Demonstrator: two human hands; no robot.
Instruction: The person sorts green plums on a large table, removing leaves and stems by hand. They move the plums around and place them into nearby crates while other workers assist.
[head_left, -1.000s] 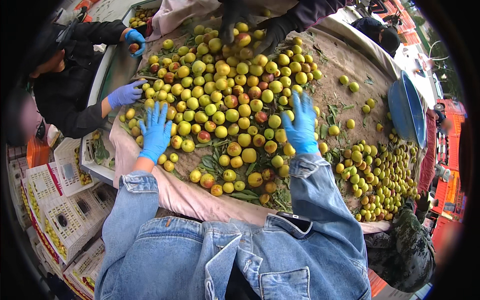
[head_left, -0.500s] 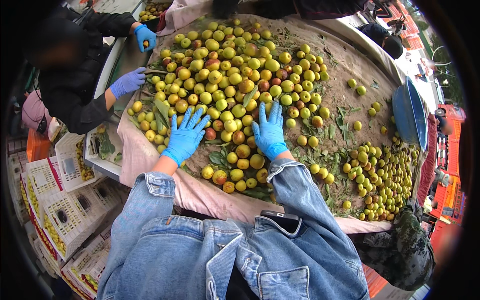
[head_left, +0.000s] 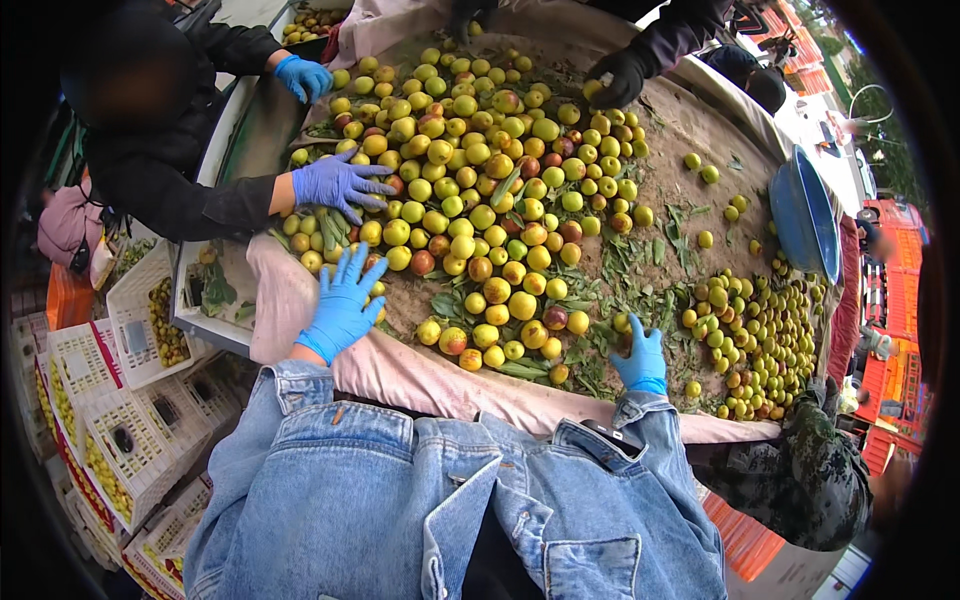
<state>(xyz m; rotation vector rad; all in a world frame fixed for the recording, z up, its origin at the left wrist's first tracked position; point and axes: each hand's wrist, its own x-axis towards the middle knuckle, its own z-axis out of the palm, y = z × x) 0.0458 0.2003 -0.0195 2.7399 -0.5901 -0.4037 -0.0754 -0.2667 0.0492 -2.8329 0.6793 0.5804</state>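
Observation:
A heap of round yellow-green fruit with reddish-brown blotches, which look like jujubes [head_left: 470, 170], lies on a cloth-covered table [head_left: 400, 380]. My left hand [head_left: 342, 308], in a blue glove, spreads its fingers at the heap's near left edge, fingertips against a few fruits. Further right, my right hand [head_left: 641, 362], also blue-gloved, is above the cloth among loose green leaves [head_left: 600, 350]. Its fingers are apart, and a single jujube [head_left: 622, 322] sits right by its fingertips; whether they touch it I cannot tell. Neither hand grips anything.
At left, a co-worker's purple-gloved hand [head_left: 338, 186] rests on the heap, a blue-gloved one [head_left: 303, 77] beyond. A black-gloved hand [head_left: 618, 78] reaches in from the far side. A second fruit pile [head_left: 760, 345] and a blue basin [head_left: 803, 215] are at right; white crates [head_left: 130, 440] stand lower left.
My right hand has moved right and nearer, off the heap; my left has drawn back slightly. Some front fruits have shifted right. The purple-gloved hand moved onto the heap, and the black-gloved hand came in.

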